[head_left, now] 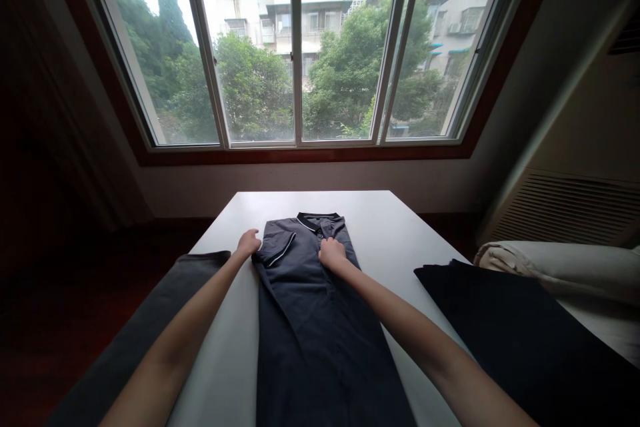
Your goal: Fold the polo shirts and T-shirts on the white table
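Note:
A dark navy polo shirt [305, 307] with a black, white-edged collar lies lengthwise on the white table [380, 227], its collar toward the window. One short sleeve with white trim is folded inward over the shirt's left side. My left hand [249, 242] is at the shirt's left edge beside that sleeve, fingers pointing right; whether it grips the cloth is unclear. Near the button placket, my right hand [332, 253] is closed on the front of the shirt, just below the collar.
Dark grey cloth [165, 300] hangs over the table's left side. On the right lies a black cloth [520, 340], with a rolled cream cloth [565, 267] behind it. A wide window [295, 153] is beyond the table, and a slatted vent [570, 203] stands at the right.

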`<state>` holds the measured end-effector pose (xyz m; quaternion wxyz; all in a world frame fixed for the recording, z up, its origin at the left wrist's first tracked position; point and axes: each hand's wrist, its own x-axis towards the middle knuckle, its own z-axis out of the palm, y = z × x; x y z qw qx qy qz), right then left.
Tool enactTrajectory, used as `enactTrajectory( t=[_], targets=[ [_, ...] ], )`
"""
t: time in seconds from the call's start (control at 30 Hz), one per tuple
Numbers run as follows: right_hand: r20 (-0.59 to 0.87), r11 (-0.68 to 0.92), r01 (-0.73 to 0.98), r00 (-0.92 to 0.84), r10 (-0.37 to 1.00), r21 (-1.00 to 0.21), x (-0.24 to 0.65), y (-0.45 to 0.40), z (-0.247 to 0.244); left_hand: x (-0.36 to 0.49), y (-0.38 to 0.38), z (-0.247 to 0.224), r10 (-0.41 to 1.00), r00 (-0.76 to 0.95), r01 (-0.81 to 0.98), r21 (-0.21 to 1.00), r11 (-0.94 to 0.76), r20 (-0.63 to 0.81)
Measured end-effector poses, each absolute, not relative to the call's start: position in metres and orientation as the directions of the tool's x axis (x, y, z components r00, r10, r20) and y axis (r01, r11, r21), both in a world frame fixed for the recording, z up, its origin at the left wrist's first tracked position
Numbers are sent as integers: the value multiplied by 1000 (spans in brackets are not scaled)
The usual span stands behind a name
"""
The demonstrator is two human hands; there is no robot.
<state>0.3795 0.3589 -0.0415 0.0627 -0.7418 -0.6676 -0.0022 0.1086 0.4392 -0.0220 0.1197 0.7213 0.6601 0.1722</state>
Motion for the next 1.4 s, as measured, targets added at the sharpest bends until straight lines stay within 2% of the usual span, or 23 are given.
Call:
enactTrajectory(
  t=[0.1,0.23,0.4,0.6,0.73,0.83,0.97,1.1,1.23,1.4],
  targets=[
    [92,-100,990,109,990,-100,378,357,-42,144,420,-36,971,177,897,380,-225,159],
    [113,-105,985,121,986,-138,383,359,-41,190,386,-64,940,296,879,337,-339,172],
    [165,-173,961,210,964,-215,432,361,-32,202,367,-88,930,290,912,227,-340,228],
    [126,-400,884,437,891,-243,535,334,-30,198,370,-87,930,290,913,228,-339,224],
    [71,-475,851,500,863,-223,574,312,-36,199,370,-88,929,288,911,235,-341,231],
    [91,-431,876,458,884,-216,570,308,-35,199,368,-87,930,284,910,240,-338,234],
    [139,-238,951,268,953,-199,526,311,-35,198,365,-85,924,286,905,245,-348,256],
    [101,-102,981,120,988,-166,476,314,-46,199,363,-83,916,302,905,222,-362,263],
    [67,-162,978,172,983,-133,455,322,-52,199,365,-83,929,291,917,211,-340,231],
    [63,-281,953,289,955,-113,486,333,-36,200,366,-83,936,279,924,206,-323,214]
  ],
)
